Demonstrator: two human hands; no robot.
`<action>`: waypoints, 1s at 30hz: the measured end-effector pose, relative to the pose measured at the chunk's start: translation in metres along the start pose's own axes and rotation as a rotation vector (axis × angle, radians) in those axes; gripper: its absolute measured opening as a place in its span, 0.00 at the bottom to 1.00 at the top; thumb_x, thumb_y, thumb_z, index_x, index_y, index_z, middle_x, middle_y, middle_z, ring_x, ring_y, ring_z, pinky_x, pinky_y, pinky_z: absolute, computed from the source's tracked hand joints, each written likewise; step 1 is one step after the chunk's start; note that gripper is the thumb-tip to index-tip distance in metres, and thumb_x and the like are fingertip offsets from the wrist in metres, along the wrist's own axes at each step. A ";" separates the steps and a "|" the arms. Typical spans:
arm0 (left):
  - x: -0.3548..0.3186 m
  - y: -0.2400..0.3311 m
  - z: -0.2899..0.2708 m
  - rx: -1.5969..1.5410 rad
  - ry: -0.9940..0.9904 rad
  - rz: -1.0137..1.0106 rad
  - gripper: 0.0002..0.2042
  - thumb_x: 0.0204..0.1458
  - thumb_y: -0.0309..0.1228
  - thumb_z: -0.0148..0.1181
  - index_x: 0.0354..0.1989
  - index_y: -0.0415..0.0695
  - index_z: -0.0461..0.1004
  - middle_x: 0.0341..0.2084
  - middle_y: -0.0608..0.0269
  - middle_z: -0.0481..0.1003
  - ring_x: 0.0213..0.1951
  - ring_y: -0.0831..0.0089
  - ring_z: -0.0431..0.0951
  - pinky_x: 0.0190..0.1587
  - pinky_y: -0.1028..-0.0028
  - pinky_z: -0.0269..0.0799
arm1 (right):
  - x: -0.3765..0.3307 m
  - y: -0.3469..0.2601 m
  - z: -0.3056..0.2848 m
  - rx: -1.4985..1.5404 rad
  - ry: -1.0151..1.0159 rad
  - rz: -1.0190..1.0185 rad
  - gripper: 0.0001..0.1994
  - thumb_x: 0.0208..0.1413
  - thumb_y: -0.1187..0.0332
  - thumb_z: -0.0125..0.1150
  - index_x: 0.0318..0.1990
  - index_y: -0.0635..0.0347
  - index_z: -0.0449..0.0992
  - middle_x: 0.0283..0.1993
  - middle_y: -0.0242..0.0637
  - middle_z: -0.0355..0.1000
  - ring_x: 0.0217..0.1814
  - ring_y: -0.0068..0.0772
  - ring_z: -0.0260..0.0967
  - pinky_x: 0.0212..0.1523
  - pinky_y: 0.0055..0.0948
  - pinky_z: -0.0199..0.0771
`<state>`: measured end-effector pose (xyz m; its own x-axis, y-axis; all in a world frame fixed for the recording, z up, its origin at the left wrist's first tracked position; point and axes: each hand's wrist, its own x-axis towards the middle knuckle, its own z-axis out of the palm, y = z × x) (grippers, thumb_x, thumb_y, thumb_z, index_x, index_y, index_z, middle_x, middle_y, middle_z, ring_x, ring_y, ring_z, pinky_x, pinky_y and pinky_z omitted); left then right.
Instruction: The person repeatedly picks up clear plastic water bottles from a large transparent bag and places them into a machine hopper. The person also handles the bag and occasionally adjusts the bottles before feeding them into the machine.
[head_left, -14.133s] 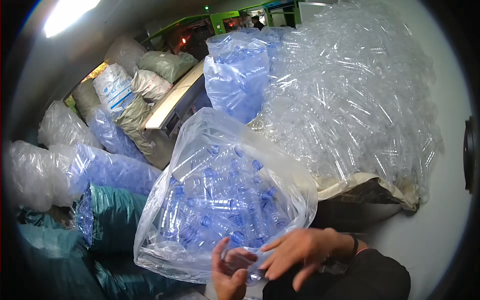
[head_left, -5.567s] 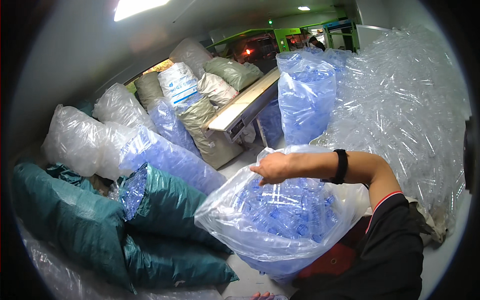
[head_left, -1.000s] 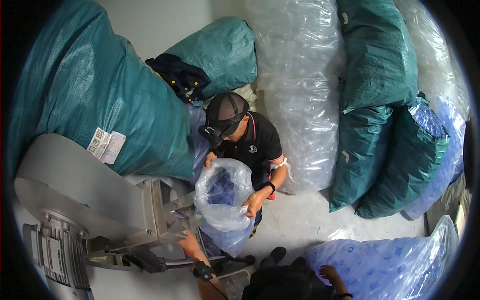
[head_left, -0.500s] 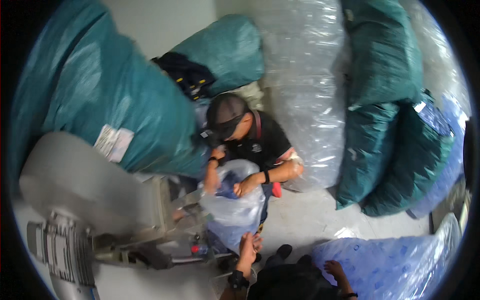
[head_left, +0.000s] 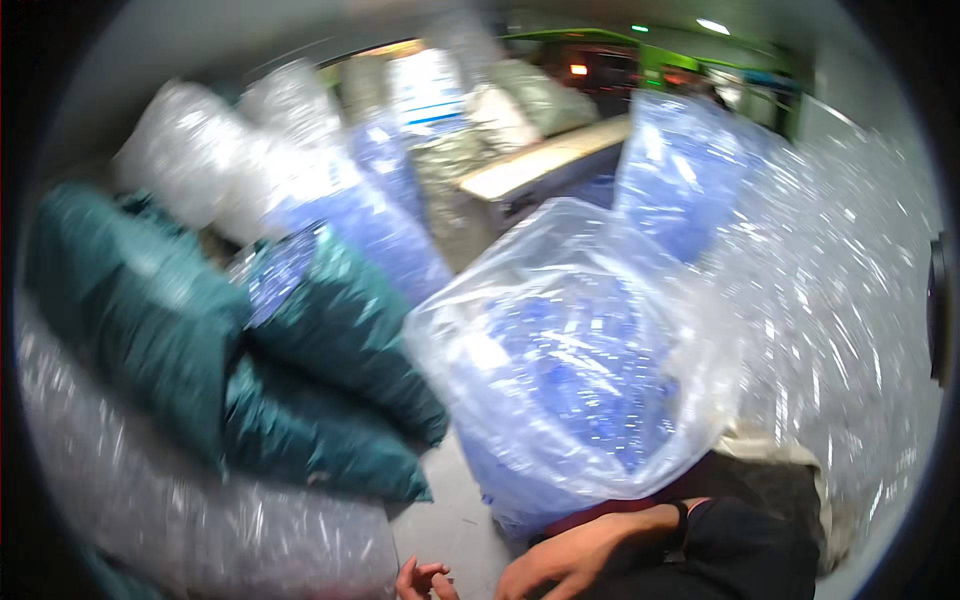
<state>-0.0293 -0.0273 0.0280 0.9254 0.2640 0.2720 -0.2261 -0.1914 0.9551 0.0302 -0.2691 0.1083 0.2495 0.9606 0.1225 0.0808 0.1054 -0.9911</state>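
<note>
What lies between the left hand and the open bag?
The head view shows a strip of grey floor between the left hand and the open bag.

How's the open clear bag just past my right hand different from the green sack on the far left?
The clear bag is see-through; the green sack is opaque. The clear bag stands with its mouth gaping open; the green sack lies slanted. Both are bulky and wrinkled.

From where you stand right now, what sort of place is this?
Probably a plastics workshop or storeroom: an open clear bag full of bluish plastic items, stuffed dark green sacks, and a tall heap of clear plastic on the right.
</note>
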 end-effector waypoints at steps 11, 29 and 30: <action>0.110 0.118 0.123 0.305 -0.612 0.942 0.14 0.51 0.22 0.67 0.47 0.42 0.80 0.40 0.55 0.79 0.42 0.55 0.79 0.46 0.60 0.74 | -0.169 -0.097 -0.067 -1.108 1.151 0.228 0.19 0.61 0.65 0.62 0.57 0.64 0.75 0.55 0.51 0.76 0.58 0.53 0.73 0.61 0.46 0.71; 0.072 0.088 0.135 0.178 -0.804 0.864 0.22 0.48 0.21 0.68 0.53 0.42 0.75 0.38 0.55 0.80 0.39 0.55 0.80 0.44 0.60 0.74 | -0.252 -0.069 -0.210 -1.002 1.004 1.339 0.27 0.46 0.50 0.70 0.44 0.68 0.82 0.40 0.53 0.81 0.45 0.50 0.80 0.48 0.41 0.79; 0.072 0.087 0.132 0.179 -0.801 0.859 0.22 0.48 0.21 0.69 0.54 0.41 0.75 0.38 0.55 0.80 0.39 0.55 0.80 0.43 0.60 0.74 | -0.249 -0.084 -0.201 -1.005 1.042 1.285 0.30 0.46 0.51 0.71 0.49 0.69 0.79 0.42 0.53 0.81 0.47 0.49 0.80 0.48 0.39 0.78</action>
<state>0.0584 -0.1499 0.1148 0.4330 -0.6693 0.6037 -0.8786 -0.1638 0.4485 0.1554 -0.5683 0.1710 0.9583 -0.2155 -0.1875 -0.2460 -0.9562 -0.1586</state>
